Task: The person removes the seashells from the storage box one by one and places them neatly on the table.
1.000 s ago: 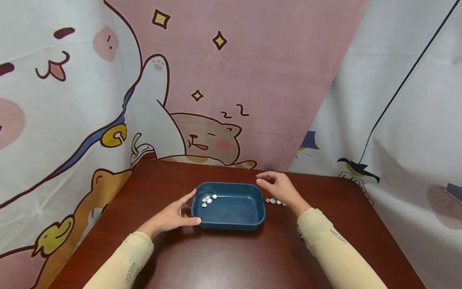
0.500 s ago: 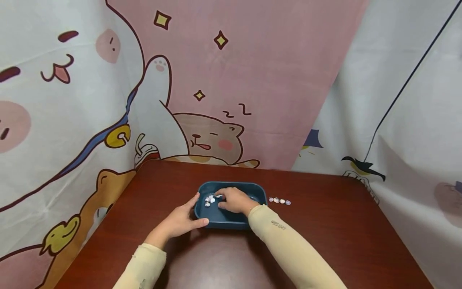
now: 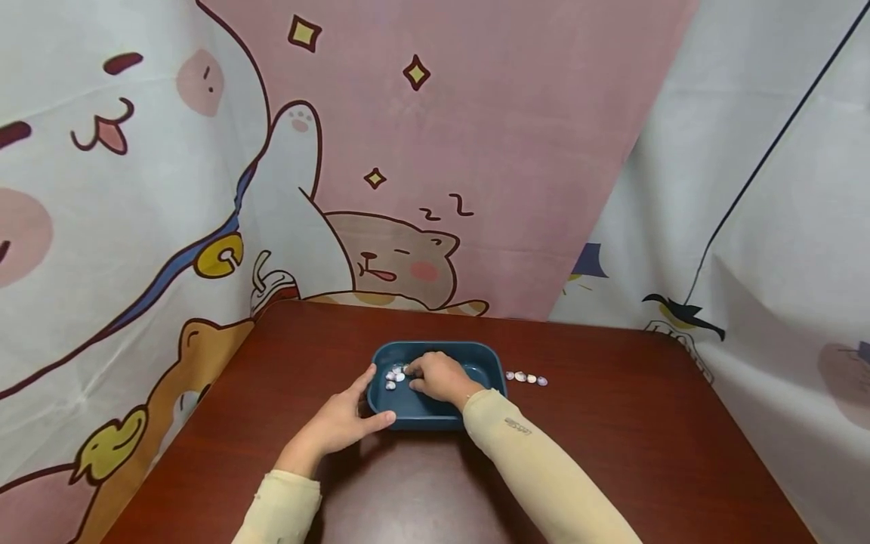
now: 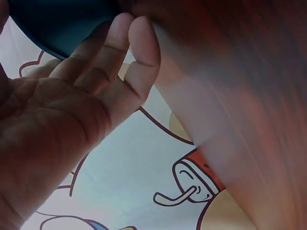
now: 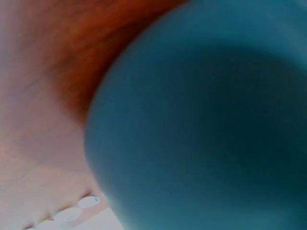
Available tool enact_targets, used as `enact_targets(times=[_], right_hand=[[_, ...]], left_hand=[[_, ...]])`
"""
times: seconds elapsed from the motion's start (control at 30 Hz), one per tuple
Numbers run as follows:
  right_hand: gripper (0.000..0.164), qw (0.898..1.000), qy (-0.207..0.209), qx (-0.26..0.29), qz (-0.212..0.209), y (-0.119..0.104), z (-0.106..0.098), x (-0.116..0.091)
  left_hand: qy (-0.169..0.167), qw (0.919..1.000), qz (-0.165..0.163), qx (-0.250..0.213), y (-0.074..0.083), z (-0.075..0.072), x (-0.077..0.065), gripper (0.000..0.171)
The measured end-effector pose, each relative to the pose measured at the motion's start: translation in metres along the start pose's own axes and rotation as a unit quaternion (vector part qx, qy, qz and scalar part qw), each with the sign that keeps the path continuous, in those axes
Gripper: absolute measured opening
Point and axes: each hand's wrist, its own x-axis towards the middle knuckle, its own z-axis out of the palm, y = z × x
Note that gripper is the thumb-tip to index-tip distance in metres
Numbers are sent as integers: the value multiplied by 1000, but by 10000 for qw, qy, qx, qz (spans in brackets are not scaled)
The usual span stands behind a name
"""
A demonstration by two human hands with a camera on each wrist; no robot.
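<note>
A dark blue rectangular tray [image 3: 435,421] stands on the table, with several small pale shell-like pieces [image 3: 394,375] in its left end. My left hand [image 3: 336,423] rests against the tray's left end, thumb stretched along the front and fingers at the left side. Over the tray, my right hand [image 3: 440,378] reaches down with its fingertips at the rightmost pale piece [image 3: 406,369]; a gap shows between thumb and index finger. The right wrist view holds only the tray wall [image 5: 158,120] and some pieces outside, without the hand.
Several more pale pieces [image 3: 526,378] lie in a row on the table just right of the tray. The reddish-brown wooden table [image 3: 612,438] meets a hanging cloth [image 3: 516,151] printed with cartoon animals at its back and sides.
My right hand has moved left from above the row outside into the tray, where its fingers reached the pieces. The left hand has stayed at the tray's left end.
</note>
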Motion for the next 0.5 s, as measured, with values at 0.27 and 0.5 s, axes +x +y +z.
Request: enact_targets(times=[0.27, 0.5], right_hand=[[35, 9999, -8, -130, 88, 1, -1, -1], [25, 9999, 91, -87, -14, 1, -1, -2]], left_hand=[[48, 9999, -48, -107, 0, 2, -2, 104], [98, 9997, -102, -178, -2, 3, 0, 103]])
